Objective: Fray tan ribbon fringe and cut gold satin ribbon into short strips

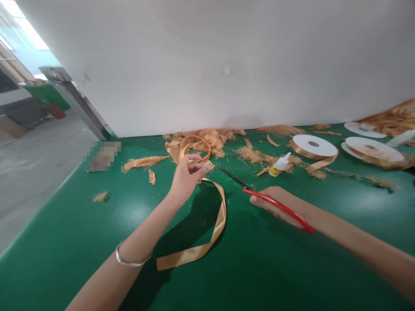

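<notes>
My left hand, with a bangle at the wrist, pinches a gold satin ribbon between thumb and fingers. One length of the ribbon curves down to a cut end on the green table, and loops of it rise behind the hand. A short piece sticks out past my fingertips. In my right hand are red-handled scissors, gripped by the handles. Their dark blades point up and left, the tips close to the ribbon at my left fingertips. Whether the blades touch it I cannot tell.
Frayed gold threads lie along the wall. A small white glue bottle with a yellow label stands right of centre. Beyond it are ribbon spools and a larger heap of fibres. A tassel lies at left.
</notes>
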{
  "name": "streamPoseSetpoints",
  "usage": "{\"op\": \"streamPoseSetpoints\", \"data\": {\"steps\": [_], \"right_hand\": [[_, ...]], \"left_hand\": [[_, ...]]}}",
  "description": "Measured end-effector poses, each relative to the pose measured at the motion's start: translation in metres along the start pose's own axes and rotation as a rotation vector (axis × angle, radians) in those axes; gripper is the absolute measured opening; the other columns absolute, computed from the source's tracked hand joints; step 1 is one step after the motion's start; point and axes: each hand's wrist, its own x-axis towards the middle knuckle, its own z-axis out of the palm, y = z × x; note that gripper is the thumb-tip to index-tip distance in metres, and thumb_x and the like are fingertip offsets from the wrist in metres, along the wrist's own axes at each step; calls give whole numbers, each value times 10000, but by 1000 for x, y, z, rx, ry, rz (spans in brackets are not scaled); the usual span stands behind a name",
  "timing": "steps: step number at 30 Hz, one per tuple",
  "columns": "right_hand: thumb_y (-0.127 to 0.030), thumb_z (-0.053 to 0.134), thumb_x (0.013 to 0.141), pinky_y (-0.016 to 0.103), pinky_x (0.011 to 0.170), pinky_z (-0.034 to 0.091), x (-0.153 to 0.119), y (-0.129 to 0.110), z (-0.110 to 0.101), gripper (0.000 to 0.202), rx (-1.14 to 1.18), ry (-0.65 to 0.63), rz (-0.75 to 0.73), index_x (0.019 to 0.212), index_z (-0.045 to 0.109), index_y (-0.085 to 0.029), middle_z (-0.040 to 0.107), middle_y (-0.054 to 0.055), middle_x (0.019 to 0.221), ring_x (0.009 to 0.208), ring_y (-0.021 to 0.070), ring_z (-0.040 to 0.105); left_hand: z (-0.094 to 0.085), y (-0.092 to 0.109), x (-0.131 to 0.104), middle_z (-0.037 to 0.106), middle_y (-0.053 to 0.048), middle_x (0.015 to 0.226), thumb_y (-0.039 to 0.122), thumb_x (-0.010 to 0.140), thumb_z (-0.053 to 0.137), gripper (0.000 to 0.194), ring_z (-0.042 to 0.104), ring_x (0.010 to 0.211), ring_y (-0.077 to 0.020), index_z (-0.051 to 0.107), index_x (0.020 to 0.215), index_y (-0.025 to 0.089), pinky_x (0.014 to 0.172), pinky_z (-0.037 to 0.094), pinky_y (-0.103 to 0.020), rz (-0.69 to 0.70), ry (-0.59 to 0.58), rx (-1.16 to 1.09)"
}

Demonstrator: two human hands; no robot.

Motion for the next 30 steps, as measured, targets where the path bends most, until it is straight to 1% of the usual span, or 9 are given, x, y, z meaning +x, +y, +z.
{"op": "streamPoseSetpoints", "data": {"steps": [4,7,9,12,16,23,30], "right_hand": [[-735,317,781,249,457,178,-1,3,3,588,-34,-13,-46,565,217,-197,206,-59,520,436,61,205],[-716,350,786,241,431,191,1,4,5,571,-4,-10,-28,573,227,-201,231,-63,491,410,56,202],[-714,357,785,236,419,199,2,4,5,568,6,-1,-20,572,233,-202,251,-64,469,395,54,204],[-711,347,791,234,417,205,4,2,4,571,23,-5,-49,557,245,-200,263,-60,459,392,55,214],[-737,355,765,232,413,195,5,-6,4,590,51,-16,-53,548,247,-199,256,-56,477,400,54,205],[-799,364,696,223,408,205,7,-17,9,634,88,28,-48,531,239,-200,241,-55,481,419,55,200],[-821,338,678,220,391,203,7,-21,11,645,98,44,-59,522,224,-206,216,-60,464,414,54,183]], "left_hand": [[1,1,0,656,-3,646,305,622,766,379,629,645,-154,516,880,186,580,468,-252,-35,8,-68],[2,0,0,668,0,644,307,620,770,388,646,668,-162,511,882,188,609,480,-263,-44,-23,-107],[2,-1,0,670,14,641,296,629,765,387,650,666,-153,503,894,193,612,479,-256,-48,-56,-125],[3,0,-1,664,30,625,244,636,759,374,644,638,-136,493,894,191,589,468,-238,-67,-95,-144],[6,5,-4,654,36,607,209,640,752,367,622,604,-117,493,900,182,568,453,-221,-98,-91,-135],[9,5,-6,659,16,637,272,637,754,383,599,577,-112,497,906,180,556,450,-232,-73,-83,-123],[10,7,-9,657,7,642,292,627,761,391,593,578,-115,505,900,178,552,448,-235,-103,-69,-131]]}}
